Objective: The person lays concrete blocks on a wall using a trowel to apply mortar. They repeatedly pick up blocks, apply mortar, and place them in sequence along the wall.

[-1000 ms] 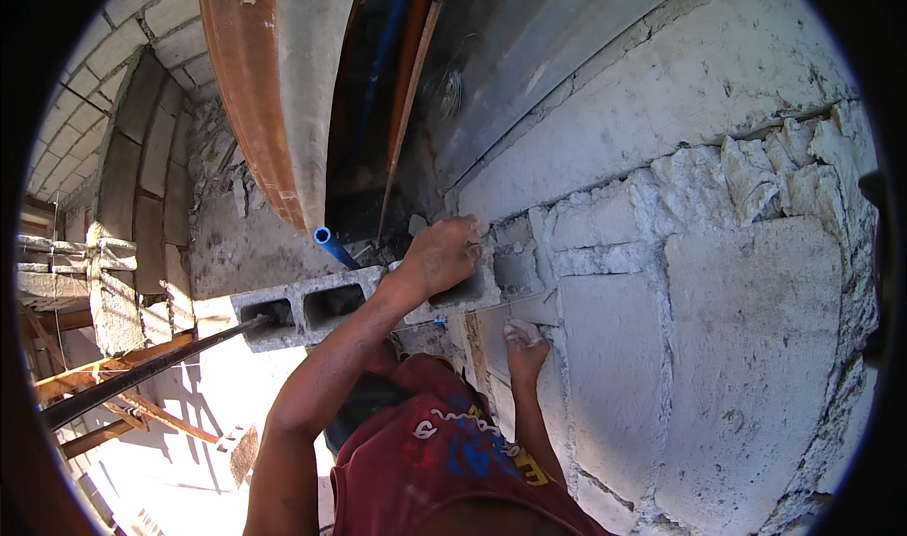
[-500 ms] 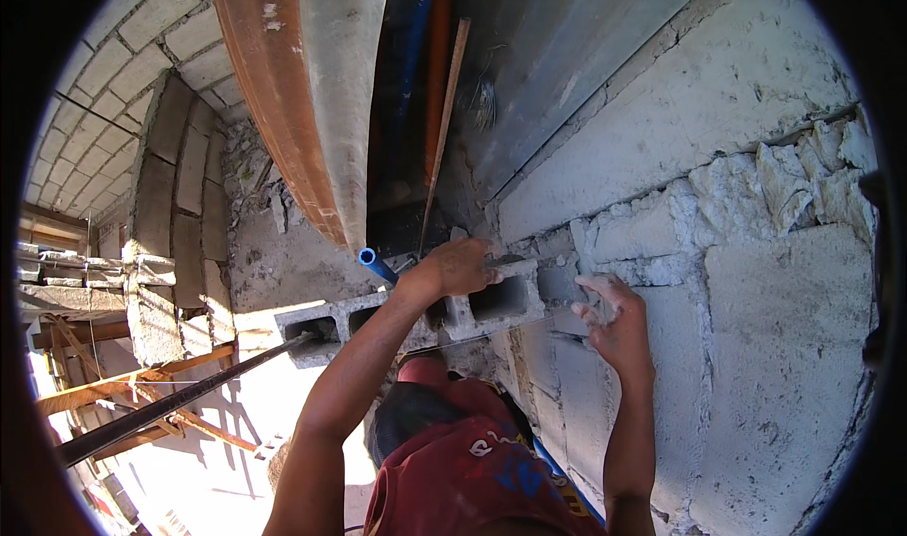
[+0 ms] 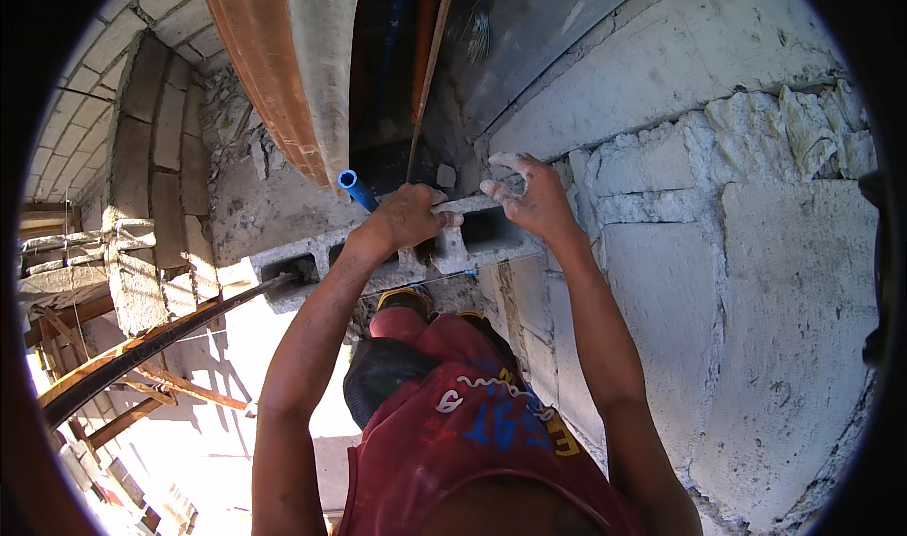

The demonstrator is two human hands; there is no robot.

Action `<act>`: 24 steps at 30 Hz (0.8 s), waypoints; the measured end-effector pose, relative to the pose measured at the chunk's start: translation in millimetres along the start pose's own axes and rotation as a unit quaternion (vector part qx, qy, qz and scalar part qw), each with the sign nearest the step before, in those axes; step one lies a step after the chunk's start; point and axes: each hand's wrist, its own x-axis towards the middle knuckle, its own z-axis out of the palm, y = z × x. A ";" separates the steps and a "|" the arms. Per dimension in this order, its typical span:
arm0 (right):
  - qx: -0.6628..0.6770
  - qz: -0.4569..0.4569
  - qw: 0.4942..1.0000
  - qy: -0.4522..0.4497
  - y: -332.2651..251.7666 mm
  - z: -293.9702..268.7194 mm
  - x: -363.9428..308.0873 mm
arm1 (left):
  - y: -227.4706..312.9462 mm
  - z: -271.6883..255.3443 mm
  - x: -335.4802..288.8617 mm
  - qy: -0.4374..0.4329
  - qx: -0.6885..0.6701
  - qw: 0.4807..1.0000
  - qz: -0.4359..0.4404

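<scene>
- L hand (image 3: pixel 408 219): on the row of hollow conc. blocks (image 3: pixel 453 251), approx. mid-row; back of hand up, fingers bent & pointing R along the upper side; fingertips at a cross-web; palm side hidden, so can't tell if it's gripping or just resting
- R hand (image 3: pixel 540 201): at R end of same row, far side; thumb & fingers spread apart in a C, nothing seen between them; fingertips whitish w/ dust; can't tell if it touches the rim
- blocks: row runs L–R in front of the person, slightly tilted in view; cells face up, dark inside; R end near the grey block wall (image 3: pixel 652 300)
- blue string (image 3: pixel 470 272): along near side of row, w/ a small blue bit on it
- blue pipe (image 3: pixel 350 181): just behind row, near L hand; open end up
- thin wooden stick (image 3: pixel 433 83): beyond the hands, leaning, lower end btwn them; orange pipe (image 3: pixel 425 50) next to it
- curved sheet (image 3: pixel 283 73): rust-brown & grey, far side, above blue pipe in view
- dark bar (image 3: pixel 161 342): from lower L, far end at leftmost cell
- person: maroon sleeveless top (image 3: pixel 501 470); both forearms bare
</scene>
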 end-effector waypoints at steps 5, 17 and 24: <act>-0.109 0.054 0.988 -0.100 9.2 -13.5 -18.1 | 3.6 -0.1 0.2 0.008 -0.017 1.000 0.002; 0.030 -0.040 0.993 0.103 -8.3 -5.7 -2.2 | 4.8 -4.4 -4.0 -0.010 0.006 1.000 -0.013; -0.185 0.047 0.978 -0.082 2.8 20.4 -4.8 | -3.5 1.3 -5.3 0.029 0.014 0.999 0.021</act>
